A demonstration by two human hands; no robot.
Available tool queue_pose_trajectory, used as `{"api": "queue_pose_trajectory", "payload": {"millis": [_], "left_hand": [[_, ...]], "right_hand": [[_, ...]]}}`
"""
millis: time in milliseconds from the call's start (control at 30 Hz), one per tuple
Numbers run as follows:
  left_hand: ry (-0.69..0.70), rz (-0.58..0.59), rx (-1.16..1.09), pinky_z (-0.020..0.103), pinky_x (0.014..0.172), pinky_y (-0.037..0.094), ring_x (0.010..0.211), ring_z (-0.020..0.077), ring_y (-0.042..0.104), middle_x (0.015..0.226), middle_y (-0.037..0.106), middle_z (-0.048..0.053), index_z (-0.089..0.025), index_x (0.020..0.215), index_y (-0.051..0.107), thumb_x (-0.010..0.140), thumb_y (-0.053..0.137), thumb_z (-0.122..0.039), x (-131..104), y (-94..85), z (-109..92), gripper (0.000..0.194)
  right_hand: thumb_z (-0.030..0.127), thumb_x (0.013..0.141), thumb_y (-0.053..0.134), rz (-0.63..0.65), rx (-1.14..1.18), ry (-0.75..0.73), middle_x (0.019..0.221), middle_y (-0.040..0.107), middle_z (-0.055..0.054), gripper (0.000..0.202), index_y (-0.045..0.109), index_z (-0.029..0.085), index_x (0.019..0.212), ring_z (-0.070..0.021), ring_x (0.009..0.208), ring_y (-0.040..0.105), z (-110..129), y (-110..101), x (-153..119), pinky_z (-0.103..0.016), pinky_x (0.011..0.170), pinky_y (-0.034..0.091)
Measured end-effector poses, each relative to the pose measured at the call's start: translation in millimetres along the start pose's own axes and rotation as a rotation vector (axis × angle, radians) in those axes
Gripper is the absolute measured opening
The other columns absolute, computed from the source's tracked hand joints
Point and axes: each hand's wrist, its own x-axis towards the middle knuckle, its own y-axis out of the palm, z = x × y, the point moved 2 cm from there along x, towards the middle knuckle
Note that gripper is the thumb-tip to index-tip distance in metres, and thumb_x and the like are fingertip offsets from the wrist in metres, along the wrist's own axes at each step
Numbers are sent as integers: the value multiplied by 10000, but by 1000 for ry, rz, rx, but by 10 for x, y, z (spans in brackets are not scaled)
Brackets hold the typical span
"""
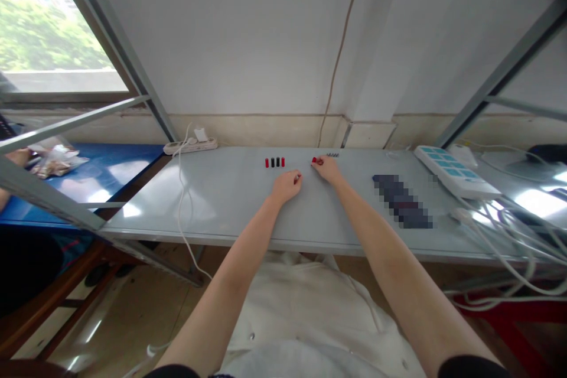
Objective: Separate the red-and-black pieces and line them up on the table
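Four small cylinders stand upright in a row on the grey table: a red one (267,163) at the left end, two black ones (275,162) in the middle and a red one (283,162) at the right end. Just below and right of that row, my left hand (287,186) rests with its fingers curled; what it may hold is hidden. My right hand (326,168) pinches another small red piece (314,160) at the tabletop. Behind my right hand lie some small dark coiled pieces (333,155).
A white power strip (195,146) lies at the back left, its cable running over the table edge. On the right are a blurred dark object (401,202), a large white-and-blue power strip (456,172) and tangled white cables. Another person's hand (18,157) shows at far left.
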Motion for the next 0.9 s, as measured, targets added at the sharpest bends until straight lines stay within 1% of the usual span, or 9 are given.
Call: {"api": "queue_pose_trajectory", "payload": {"millis": [200, 300, 433, 533, 700, 800, 900], "left_hand": [[7, 33, 45, 257, 589, 358, 619, 165, 527, 665, 608, 60, -177, 824, 623, 807, 428, -265, 2, 11, -13, 215], [0, 54, 67, 257, 605, 370, 646, 163, 540, 695, 620, 60, -172, 839, 622, 816, 414, -274, 0, -2, -31, 233], [-21, 95, 112, 253, 641, 386, 697, 156, 554, 754, 637, 54, -173, 876, 617, 827, 398, -282, -1, -12, -48, 250], [-26, 109, 134, 254, 648, 391, 710, 156, 558, 768, 640, 54, -174, 889, 615, 829, 390, -284, -1, -9, -48, 258], [-25, 107, 141, 261, 656, 399, 726, 166, 567, 768, 638, 55, -182, 907, 611, 828, 392, -282, -7, -11, -49, 253], [-62, 87, 144, 268, 675, 408, 746, 172, 576, 793, 639, 59, -185, 1005, 580, 825, 401, -277, -14, -25, -44, 270], [-129, 29, 161, 283, 695, 416, 784, 193, 586, 866, 639, 79, -179, 1173, 479, 809, 423, -244, -18, -44, -29, 375]], "right_hand": [[242, 700, 591, 58, -117, -12, 752, 624, -89, 80, 571, 165, 687, -182, 690, 548, -12, 9, 54, -308, 655, 401], [236, 724, 579, 116, -171, -9, 802, 633, -107, 83, 579, 153, 730, -188, 745, 563, -2, -18, 60, -296, 680, 401], [188, 735, 561, 199, -230, 37, 871, 638, -114, 62, 585, 146, 773, -181, 807, 572, 19, -63, 64, -270, 705, 403], [153, 732, 545, 219, -258, 45, 889, 642, -108, 56, 589, 150, 767, -180, 827, 576, 33, -92, 65, -262, 719, 407], [138, 720, 538, 212, -266, 37, 849, 652, -104, 63, 599, 154, 730, -187, 815, 586, 46, -103, 58, -271, 716, 419], [173, 711, 565, 218, -269, 63, 839, 651, -99, 41, 602, 159, 719, -193, 818, 592, 45, -114, 68, -278, 716, 427], [212, 668, 624, 256, -284, 124, 823, 644, -117, 73, 598, 153, 702, -219, 823, 594, 37, -155, 85, -299, 712, 431]]}}
